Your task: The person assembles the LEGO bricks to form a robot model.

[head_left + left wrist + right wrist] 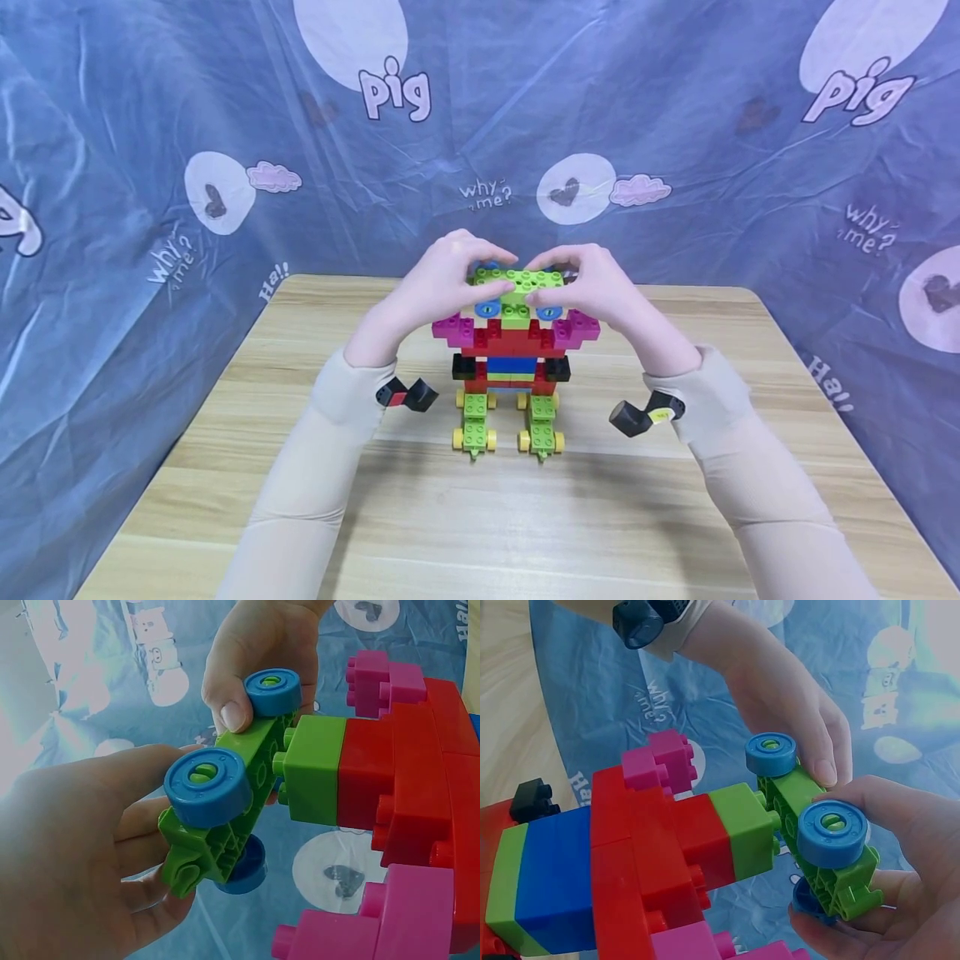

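Note:
A toy figure built of chunky bricks stands on the table, its red brick body (512,342) in the middle. Over its top, both hands hold a green wheeled base (525,283) with blue wheels (208,787). My left hand (453,271) pinches one end between thumb and fingers; my right hand (592,283) pinches the other. Beneath the base, a green brick (319,769) tops the red column, its studs facing the base's underside. In the wrist views the base sits tilted against these studs; whether they are engaged I cannot tell.
Pink bricks (577,327) jut out at both sides of the figure, with black bricks (557,369) lower down. Its feet are green bases (542,435) on yellow wheels. A wooden table (300,483) lies beneath, and blue printed cloth (480,108) hangs behind it.

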Available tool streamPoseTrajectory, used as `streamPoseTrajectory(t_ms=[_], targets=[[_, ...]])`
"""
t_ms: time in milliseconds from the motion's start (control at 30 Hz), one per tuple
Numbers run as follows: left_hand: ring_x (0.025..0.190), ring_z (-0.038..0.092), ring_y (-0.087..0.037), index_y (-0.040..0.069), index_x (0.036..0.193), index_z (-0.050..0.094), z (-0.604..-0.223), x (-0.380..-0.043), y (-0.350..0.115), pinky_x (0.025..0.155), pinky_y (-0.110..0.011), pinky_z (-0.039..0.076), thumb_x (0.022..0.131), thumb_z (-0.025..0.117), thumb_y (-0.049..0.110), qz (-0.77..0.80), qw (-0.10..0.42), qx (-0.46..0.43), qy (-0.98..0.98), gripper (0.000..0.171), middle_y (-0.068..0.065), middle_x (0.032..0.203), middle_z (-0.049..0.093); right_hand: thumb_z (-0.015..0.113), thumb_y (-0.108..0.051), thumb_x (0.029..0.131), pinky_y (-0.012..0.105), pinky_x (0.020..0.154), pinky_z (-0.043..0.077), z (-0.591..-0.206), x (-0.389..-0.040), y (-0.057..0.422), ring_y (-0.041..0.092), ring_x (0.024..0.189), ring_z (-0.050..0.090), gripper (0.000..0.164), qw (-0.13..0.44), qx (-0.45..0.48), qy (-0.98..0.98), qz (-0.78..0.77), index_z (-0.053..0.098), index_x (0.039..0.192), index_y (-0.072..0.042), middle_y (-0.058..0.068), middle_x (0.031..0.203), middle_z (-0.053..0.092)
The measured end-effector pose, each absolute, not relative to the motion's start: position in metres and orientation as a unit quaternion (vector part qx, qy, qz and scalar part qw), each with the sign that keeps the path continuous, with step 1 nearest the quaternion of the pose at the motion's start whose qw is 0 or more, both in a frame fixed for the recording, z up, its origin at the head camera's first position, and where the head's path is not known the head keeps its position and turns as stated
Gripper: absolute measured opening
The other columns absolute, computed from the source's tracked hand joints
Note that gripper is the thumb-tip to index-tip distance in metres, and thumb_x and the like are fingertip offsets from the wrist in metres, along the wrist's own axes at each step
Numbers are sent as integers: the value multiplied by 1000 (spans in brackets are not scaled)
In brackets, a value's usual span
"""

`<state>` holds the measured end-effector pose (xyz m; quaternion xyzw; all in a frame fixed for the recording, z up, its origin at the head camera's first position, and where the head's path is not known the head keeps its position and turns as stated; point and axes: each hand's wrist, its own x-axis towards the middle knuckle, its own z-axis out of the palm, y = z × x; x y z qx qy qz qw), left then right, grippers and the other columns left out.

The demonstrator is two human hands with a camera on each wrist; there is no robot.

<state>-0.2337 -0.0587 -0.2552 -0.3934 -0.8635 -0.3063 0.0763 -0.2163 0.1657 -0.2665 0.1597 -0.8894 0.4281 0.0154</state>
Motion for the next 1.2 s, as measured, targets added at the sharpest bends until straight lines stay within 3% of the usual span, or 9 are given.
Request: streamPoseTrajectory(t_ms=[267, 833, 1200], targets=[[93, 49, -17, 12, 117, 71, -260, -236, -61, 78, -33, 41, 85, 73, 32, -294, 58, -401, -866, 37, -1, 105, 71, 79, -27, 76, 33, 69, 53, -271, -218, 167, 26, 91, 61, 39, 2, 168, -894, 416, 71, 111, -10, 9, 110, 70], [87, 48, -18, 12, 115, 72, -265, -235, -63, 72, -32, 38, 85, 74, 31, -289, 50, -407, -865, 36, -1, 101, 72, 79, -26, 75, 36, 77, 53, -273, -215, 164, 24, 98, 63, 40, -2, 177, -894, 411, 71, 111, -10, 8, 112, 70], [87, 47, -18, 12, 115, 72, -265, -231, -62, 71, -32, 39, 84, 75, 30, -289, 48, -401, -868, 36, -1, 102, 73, 78, -25, 76, 43, 85, 52, -274, -211, 163, 26, 99, 62, 38, 11, 181, -897, 403, 71, 110, -9, 9, 110, 69]])
